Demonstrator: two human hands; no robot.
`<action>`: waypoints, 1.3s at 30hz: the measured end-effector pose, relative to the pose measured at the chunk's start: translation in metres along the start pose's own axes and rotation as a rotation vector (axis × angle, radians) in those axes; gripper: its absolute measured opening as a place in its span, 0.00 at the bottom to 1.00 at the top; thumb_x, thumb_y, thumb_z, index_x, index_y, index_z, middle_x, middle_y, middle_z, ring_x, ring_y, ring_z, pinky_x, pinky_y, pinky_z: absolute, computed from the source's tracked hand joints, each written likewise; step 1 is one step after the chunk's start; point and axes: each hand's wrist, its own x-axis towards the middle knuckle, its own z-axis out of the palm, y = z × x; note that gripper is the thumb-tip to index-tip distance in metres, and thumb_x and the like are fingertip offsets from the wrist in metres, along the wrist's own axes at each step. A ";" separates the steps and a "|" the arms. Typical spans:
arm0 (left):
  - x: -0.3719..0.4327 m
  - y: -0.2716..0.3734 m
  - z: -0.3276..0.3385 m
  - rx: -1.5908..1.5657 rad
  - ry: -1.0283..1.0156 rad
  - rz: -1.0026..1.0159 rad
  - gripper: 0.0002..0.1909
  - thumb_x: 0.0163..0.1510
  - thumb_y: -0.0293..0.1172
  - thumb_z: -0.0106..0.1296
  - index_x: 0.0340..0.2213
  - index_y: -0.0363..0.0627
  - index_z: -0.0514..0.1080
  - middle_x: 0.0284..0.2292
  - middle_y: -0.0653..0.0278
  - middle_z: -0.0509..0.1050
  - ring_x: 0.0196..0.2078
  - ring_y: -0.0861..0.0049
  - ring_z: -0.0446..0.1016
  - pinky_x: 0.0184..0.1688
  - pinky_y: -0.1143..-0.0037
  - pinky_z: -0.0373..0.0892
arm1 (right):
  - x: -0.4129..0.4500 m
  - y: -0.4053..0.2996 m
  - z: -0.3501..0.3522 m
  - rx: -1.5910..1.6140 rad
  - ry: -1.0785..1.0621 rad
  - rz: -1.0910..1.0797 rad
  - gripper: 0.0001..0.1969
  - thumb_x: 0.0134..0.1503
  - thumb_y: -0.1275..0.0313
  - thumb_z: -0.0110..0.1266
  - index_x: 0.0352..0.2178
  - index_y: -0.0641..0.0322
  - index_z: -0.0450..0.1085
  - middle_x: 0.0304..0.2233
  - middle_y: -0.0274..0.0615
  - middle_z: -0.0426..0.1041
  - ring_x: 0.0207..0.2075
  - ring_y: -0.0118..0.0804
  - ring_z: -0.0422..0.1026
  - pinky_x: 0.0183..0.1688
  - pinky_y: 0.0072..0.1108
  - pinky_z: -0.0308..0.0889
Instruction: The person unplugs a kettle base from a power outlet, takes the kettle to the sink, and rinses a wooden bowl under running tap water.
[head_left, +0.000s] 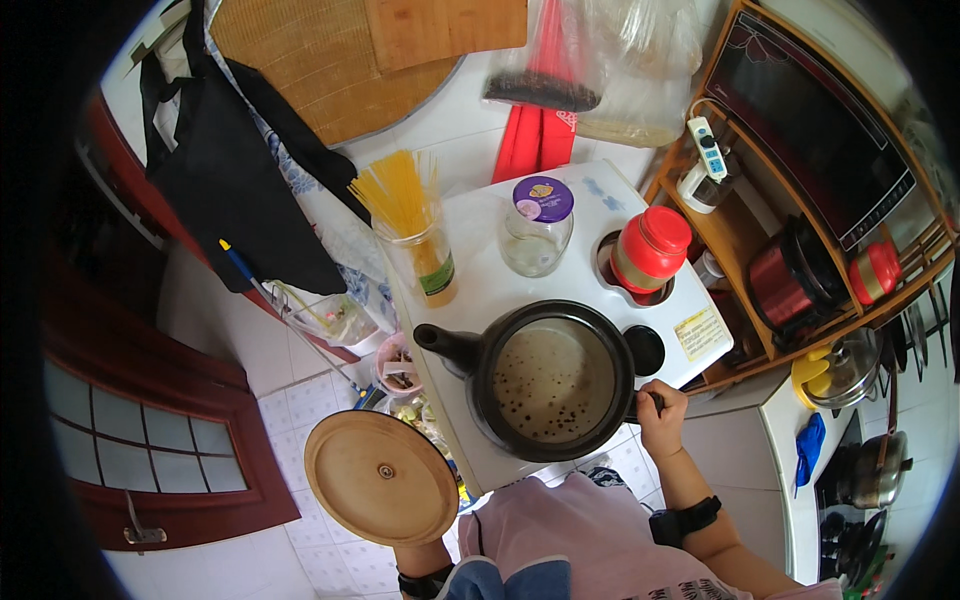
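Observation:
A dark clay pot (480, 375) with a spout on its left side stands uncovered on the white table (480, 277). Its pale inner bottom is dotted with dark specks. My right hand (663, 417) grips the handle (651, 405) at the pot's right. Left of the pot, off the table's edge, the round lid (381, 476) is held up, its tan underside towards me with a small metal fastener in the middle. My left wrist (421, 559) shows below the lid, which hides the fingers holding it. A round black piece (644, 350) sits against the pot's right side.
Spaghetti in a plastic container (431, 270), a purple-lidded glass jar (537, 229) and a red canister (649, 251) stand behind the pot. To the right are a wooden rack (739, 247) and a counter (799, 442). A black apron (240, 187) hangs left, above a mop handle (300, 319).

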 end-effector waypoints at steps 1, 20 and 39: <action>0.001 0.000 0.000 0.002 -0.001 -0.001 0.23 0.51 0.45 0.43 0.44 0.46 0.57 0.30 0.65 0.65 0.27 0.79 0.61 0.28 0.77 0.56 | 0.000 -0.001 0.000 0.001 0.004 0.005 0.09 0.43 0.75 0.51 0.14 0.67 0.61 0.09 0.35 0.56 0.13 0.23 0.54 0.16 0.18 0.51; 0.009 0.000 0.007 0.002 -0.031 0.015 0.23 0.51 0.45 0.42 0.45 0.46 0.57 0.31 0.64 0.65 0.29 0.78 0.62 0.30 0.77 0.56 | 0.011 -0.012 0.004 -0.076 -0.012 -0.031 0.09 0.42 0.75 0.52 0.14 0.68 0.62 0.08 0.37 0.55 0.12 0.22 0.52 0.15 0.18 0.50; -0.026 0.005 -0.010 -0.043 -0.022 0.092 0.23 0.52 0.45 0.42 0.45 0.46 0.57 0.33 0.64 0.64 0.31 0.77 0.62 0.31 0.76 0.57 | 0.015 -0.004 -0.023 0.081 -0.353 0.076 0.15 0.41 0.70 0.60 0.27 0.65 0.61 0.19 0.27 0.60 0.22 0.18 0.56 0.23 0.12 0.54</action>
